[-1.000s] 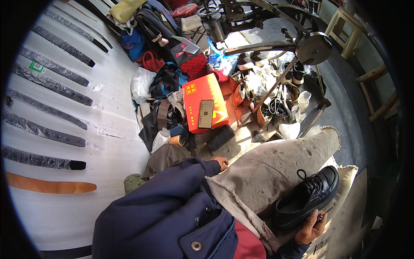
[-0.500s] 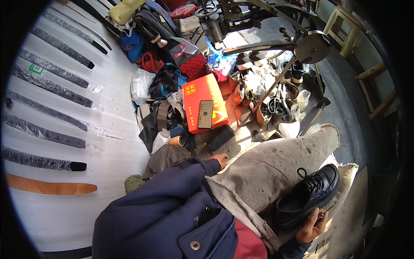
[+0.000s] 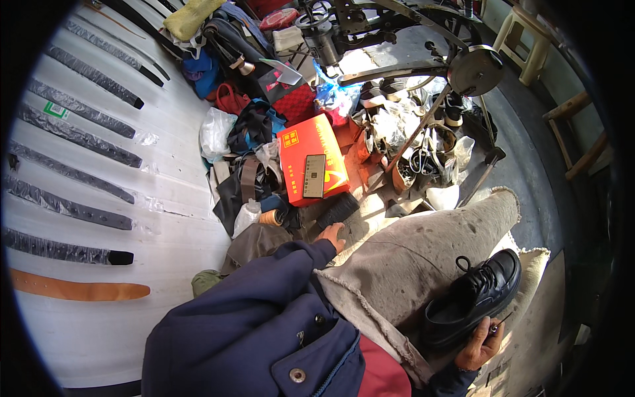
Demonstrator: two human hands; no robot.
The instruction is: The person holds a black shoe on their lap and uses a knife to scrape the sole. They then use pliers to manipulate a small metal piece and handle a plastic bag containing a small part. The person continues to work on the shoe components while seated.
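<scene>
A black lace-up shoe (image 3: 473, 299) rests on the pale, stained cloth (image 3: 423, 245) over my lap, its toe pointing away to the right. My right hand (image 3: 479, 347) is beside the shoe's near side, closed round a small awl (image 3: 501, 322) with a thin dark point; its handle is mostly hidden by the fingers. My left hand (image 3: 329, 237) reaches past the cloth's left edge, just below a black thread spool (image 3: 338, 210), fingers apart as far as they show. A thin dark thread (image 3: 413, 255) runs across the cloth between the left hand's side and the shoe.
A red-orange box (image 3: 304, 142) with a flat rectangular case (image 3: 315, 175) on top lies ahead. Behind it stand a metal machine with a round wheel (image 3: 475, 71) and piled shoes and bags. Wrapped belts (image 3: 79, 208) line a white surface at left; a plastic stool (image 3: 526, 43) is far right.
My left hand has moved slightly up and left, closer to the black spool. The right hand, awl and shoe have stayed nearly still.
</scene>
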